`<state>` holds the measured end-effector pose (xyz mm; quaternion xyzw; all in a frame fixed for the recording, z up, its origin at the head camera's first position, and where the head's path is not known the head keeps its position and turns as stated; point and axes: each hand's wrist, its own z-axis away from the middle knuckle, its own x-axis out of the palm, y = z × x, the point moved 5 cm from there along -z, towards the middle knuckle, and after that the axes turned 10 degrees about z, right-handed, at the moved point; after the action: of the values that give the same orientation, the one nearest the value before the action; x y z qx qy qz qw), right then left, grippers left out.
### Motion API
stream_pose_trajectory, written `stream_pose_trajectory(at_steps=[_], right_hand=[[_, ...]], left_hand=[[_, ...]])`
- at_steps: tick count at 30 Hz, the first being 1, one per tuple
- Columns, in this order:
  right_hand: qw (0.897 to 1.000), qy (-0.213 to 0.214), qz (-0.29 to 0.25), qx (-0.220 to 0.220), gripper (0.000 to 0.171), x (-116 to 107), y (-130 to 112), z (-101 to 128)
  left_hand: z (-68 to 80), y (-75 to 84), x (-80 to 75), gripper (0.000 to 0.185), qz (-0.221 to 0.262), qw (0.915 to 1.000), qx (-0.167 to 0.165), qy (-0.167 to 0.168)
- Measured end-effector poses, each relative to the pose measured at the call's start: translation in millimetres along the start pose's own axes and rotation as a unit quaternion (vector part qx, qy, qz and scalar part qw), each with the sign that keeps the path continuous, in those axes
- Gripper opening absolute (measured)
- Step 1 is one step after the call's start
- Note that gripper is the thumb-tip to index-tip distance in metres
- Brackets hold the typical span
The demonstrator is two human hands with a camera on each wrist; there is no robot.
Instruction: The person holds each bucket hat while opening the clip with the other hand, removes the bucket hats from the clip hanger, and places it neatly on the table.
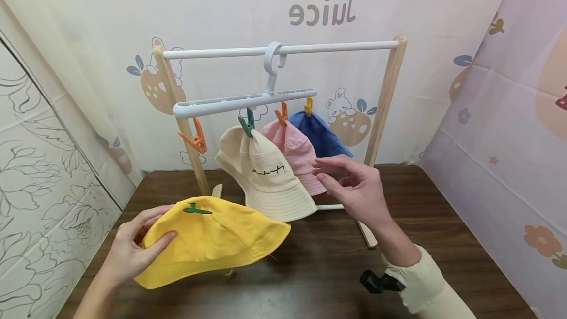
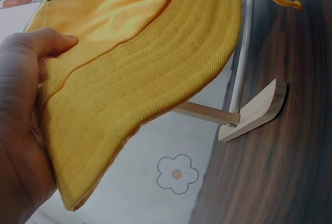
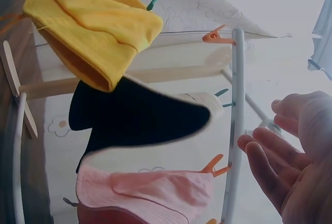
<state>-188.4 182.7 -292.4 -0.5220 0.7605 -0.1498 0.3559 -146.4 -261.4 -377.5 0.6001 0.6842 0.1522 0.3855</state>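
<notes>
My left hand (image 1: 143, 240) grips a yellow bucket hat (image 1: 212, 240) by its left brim, thumb on top, just above the table. The left wrist view shows that brim (image 2: 140, 63) pinched against my palm (image 2: 21, 130). My right hand (image 1: 336, 174) hovers open and holds nothing, its fingers loosely spread in front of the pink hat (image 1: 297, 151). A white clip hanger (image 1: 248, 102) hangs from the rack rail (image 1: 332, 47). Clipped to it are a cream hat (image 1: 266, 176), the pink hat and a blue hat (image 1: 321, 134). One orange clip (image 1: 195, 137) at the hanger's left end holds nothing.
The wooden rack with its white rail stands on a dark wooden table (image 1: 310, 270), with its foot (image 2: 254, 112) near the yellow hat. Printed fabric walls close in the back and both sides. A black wrist camera (image 1: 376, 282) sits on my right sleeve.
</notes>
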Motion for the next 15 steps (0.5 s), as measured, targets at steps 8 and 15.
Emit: stream_pose_trajectory(at_steps=[8,15], right_hand=[[0.999,-0.001,0.021,0.025,0.026,-5,6,5],[1.0,-0.002,0.017,0.023,0.031,-9,9,6]], left_hand=[[3.5,1.2,-8.8,0.068,-0.01,0.9996,-0.027,-0.001],[7.2,2.3,-16.6,0.071,0.014,0.9999,0.004,0.001]])
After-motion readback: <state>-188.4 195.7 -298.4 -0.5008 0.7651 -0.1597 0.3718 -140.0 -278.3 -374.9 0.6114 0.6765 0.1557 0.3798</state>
